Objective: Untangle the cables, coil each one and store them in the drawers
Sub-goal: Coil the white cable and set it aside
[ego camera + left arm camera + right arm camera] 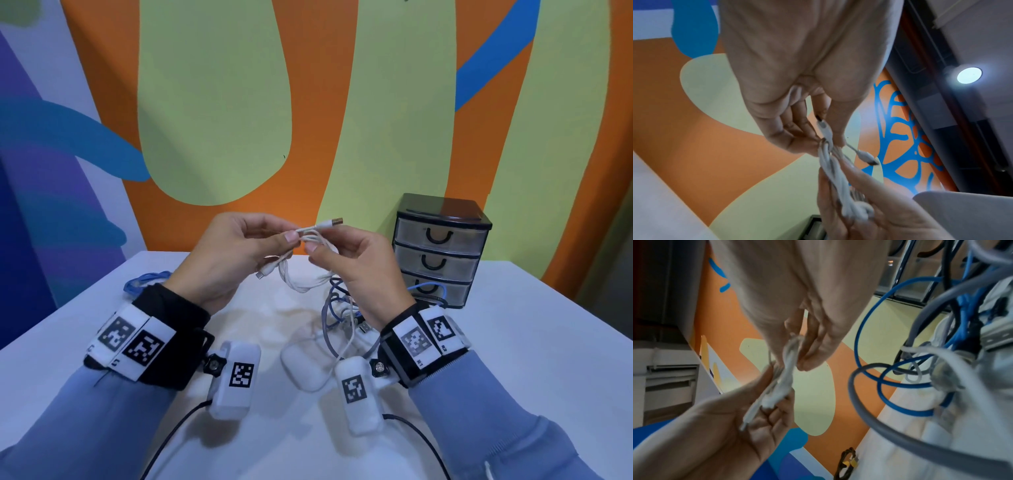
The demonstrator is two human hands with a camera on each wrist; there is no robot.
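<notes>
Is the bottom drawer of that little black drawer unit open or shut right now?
Shut, as far as the head view shows: the bottom drawer sits flush with the two above it. A blue cable shows at its clear front; whether inside, cannot tell.

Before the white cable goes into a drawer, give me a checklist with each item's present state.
1. White USB cable held by both the left hand and the right hand: ok.
2. Cable bundled in loops: ok, both plugs still loose.
3. Cable clear of the cable tangle on the table: ok.
4. A drawer of the drawer unit open: not ok, all three look closed.
5. Blue cable stored: not ok, on the table.
</notes>
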